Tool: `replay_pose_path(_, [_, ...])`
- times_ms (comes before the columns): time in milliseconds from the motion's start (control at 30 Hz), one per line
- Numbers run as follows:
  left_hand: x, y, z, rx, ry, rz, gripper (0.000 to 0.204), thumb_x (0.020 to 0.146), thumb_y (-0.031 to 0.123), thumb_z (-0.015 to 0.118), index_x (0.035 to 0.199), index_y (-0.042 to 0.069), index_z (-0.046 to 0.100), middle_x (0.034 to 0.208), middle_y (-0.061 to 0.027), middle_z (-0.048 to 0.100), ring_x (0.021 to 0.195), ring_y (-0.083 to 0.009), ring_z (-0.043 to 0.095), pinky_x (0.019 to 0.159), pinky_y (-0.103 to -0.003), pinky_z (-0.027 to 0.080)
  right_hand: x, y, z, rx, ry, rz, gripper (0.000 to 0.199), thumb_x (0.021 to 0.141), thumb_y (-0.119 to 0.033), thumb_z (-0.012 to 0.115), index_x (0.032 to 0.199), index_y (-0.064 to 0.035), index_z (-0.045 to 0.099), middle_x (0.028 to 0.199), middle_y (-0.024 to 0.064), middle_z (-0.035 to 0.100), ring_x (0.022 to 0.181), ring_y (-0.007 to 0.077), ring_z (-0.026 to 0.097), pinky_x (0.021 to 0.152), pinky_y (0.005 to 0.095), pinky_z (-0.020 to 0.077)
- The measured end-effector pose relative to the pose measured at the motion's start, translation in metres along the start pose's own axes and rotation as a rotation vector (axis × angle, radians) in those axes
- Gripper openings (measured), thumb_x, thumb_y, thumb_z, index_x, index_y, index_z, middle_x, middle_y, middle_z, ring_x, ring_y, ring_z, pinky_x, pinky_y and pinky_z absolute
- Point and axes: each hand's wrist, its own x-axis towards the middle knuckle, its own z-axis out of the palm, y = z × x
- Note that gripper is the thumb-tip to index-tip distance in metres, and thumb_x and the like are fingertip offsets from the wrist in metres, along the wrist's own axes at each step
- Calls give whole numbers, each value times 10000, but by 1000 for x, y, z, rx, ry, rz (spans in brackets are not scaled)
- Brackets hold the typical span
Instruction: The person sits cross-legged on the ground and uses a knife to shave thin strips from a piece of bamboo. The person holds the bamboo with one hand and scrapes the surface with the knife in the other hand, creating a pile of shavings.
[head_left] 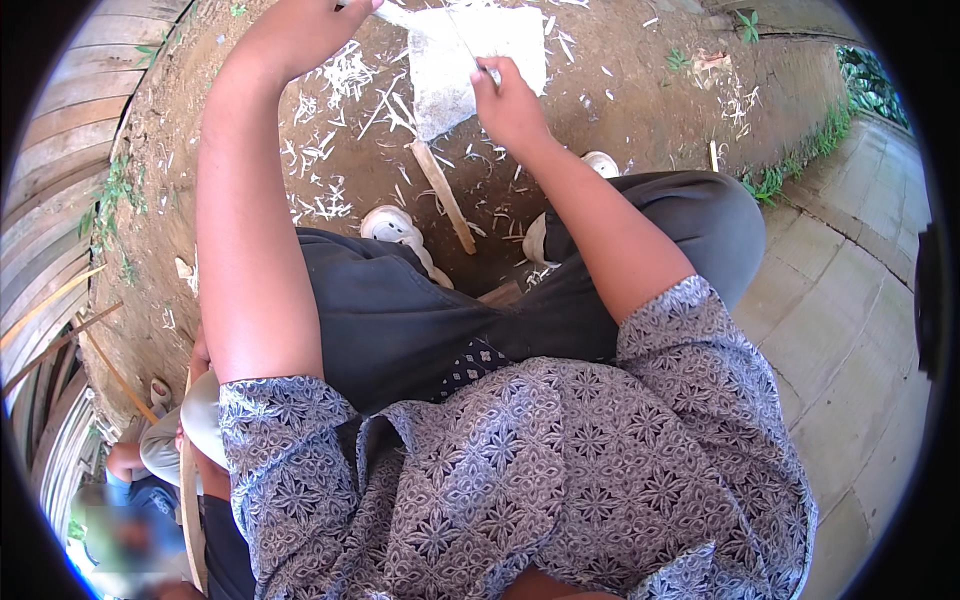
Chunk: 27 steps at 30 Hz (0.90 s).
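Left hand [308,36], eleven o'clock: apparently pinching pale strip [396,14]. Right hand [512,112], twelve o'clock: wrapped around knife [466,46]; slip risks cuts.

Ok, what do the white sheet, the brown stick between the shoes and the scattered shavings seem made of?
White sheet: matt, perhaps cloth or woven plastic; thin, smudged.
Brown stick: probably raw wood or bamboo; dull, uneven surface.
Shavings: likely wood or bamboo, unfinished; pale, thin slivers.
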Motion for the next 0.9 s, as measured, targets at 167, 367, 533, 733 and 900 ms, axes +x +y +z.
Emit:
replay_pose_path(167, [-7,11,-5,21,-40,11,354,965,301,639,1110,-14,711,1067,-283,717,1012,-430,692,890,-465,535,-13,-55,-14,258,55,-91,385,1052,-335,503,1363,-109,521,782,168,667,784,374,676,755,519,479])
replay_pose_path(367, [-14,19,0,179,14,70,331,951,300,663,1068,-6,710,1028,-277,717,987,-442,685,871,-493,530,-12,-54,-9,111,-30,-30,383,1058,-352,497,1336,-92,539,847,171,689,850,346,693,813,488,502])
replay_pose_path(533, [-16,36,-8,181,-3,64,336,945,298,658,1088,-2,705,1047,-281,713,1003,-448,679,874,-499,528,-11,-28,-4,18,70,-165,387,1048,-359,532,1338,-101,540,800,143,681,804,335,680,801,459,508])
replay_pose_path(733, [-20,32,-6,168,-6,75,342,945,301,646,1079,-9,698,1053,-282,712,1018,-453,672,885,-507,523,-4,-52,-12,130,-2,-81,376,1047,-365,538,1335,-123,536,720,143,659,736,325,679,738,476,498])
replay_pose_path(900, [-10,36,0,185,33,115,344,950,296,636,1088,-14,691,1053,-273,716,1018,-450,675,885,-509,525,0,14,1,-141,12,-76,391,1040,-367,529,1342,-119,532,932,221,720,927,420,711,833,518,526])
